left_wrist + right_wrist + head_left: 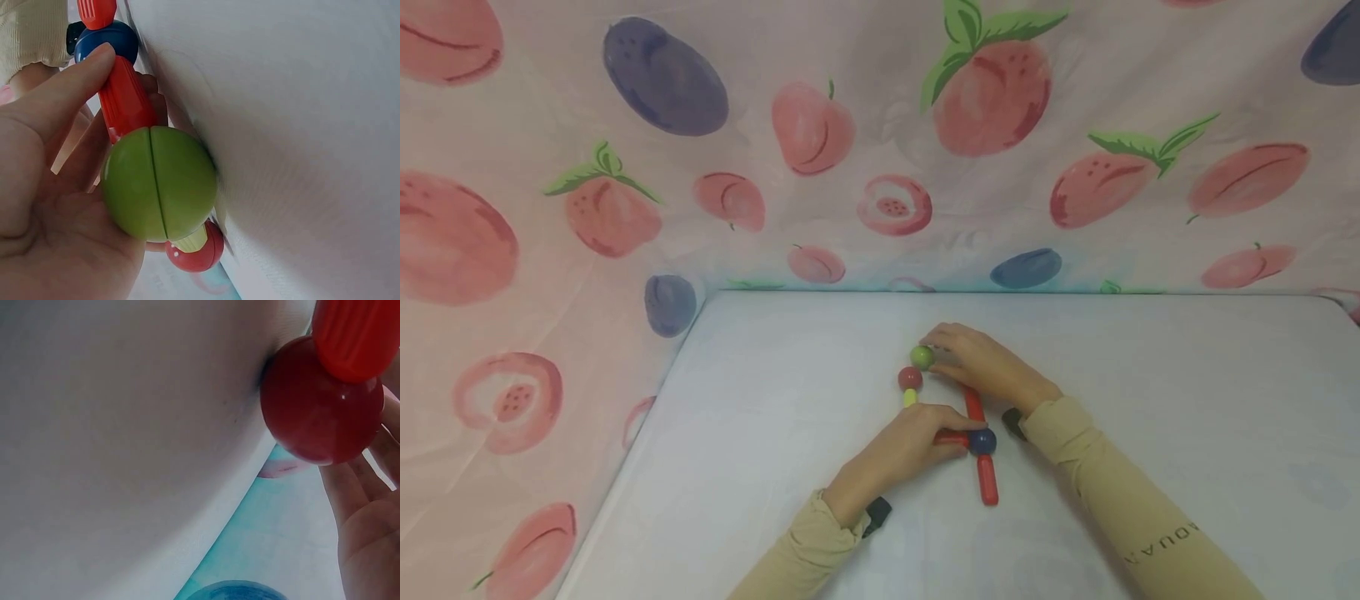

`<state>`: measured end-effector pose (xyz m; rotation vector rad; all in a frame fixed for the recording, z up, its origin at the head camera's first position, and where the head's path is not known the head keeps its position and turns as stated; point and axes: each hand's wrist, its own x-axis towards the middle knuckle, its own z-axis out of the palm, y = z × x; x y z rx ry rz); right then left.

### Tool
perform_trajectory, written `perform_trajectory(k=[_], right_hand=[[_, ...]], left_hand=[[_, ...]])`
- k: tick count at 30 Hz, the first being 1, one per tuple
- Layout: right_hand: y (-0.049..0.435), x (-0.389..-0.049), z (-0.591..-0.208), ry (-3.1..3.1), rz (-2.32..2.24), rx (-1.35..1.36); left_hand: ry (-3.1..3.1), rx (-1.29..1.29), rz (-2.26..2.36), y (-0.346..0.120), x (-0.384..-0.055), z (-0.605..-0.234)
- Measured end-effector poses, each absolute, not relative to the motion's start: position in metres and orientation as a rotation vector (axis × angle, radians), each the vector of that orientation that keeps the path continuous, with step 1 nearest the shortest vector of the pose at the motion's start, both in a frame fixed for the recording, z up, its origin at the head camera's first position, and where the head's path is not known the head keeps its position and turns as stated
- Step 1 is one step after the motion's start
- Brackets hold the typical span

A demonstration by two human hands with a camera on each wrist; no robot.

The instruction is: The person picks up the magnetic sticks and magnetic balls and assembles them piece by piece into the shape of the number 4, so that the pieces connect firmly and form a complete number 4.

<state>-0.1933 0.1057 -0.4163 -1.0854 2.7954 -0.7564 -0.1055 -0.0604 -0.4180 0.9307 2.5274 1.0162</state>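
On the white table my left hand (913, 437) pinches a red ridged stick (128, 100) beside a blue ball (982, 441); its thumb reaches the ball. A large green ball (159, 184) sits at that stick's other end, over the palm in the left wrist view. From it a short yellow stick (910, 397) leads to a red ball (910, 378). My right hand (981, 358) holds a second green ball (922, 357) at its fingertips. Another red ball (322, 403) joins a red stick (359, 337) in the right wrist view; the hand hides it in the head view.
Another red stick (988, 481) points from the blue ball toward the near side. The tabletop (760, 375) meets a fruit-printed cloth (850, 167) at the back and left. Dark wrist devices (877, 515) sit at both cuffs.
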Motion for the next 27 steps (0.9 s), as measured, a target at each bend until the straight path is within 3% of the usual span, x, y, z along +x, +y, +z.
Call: perform_trajectory(k=[27], right_hand=[[0.1018,-0.1965,-0.415,2.781,-0.758,-0.993]], left_hand=[[2.525,0.906,1.028,-0.0593,-0.1049,-0.4181]])
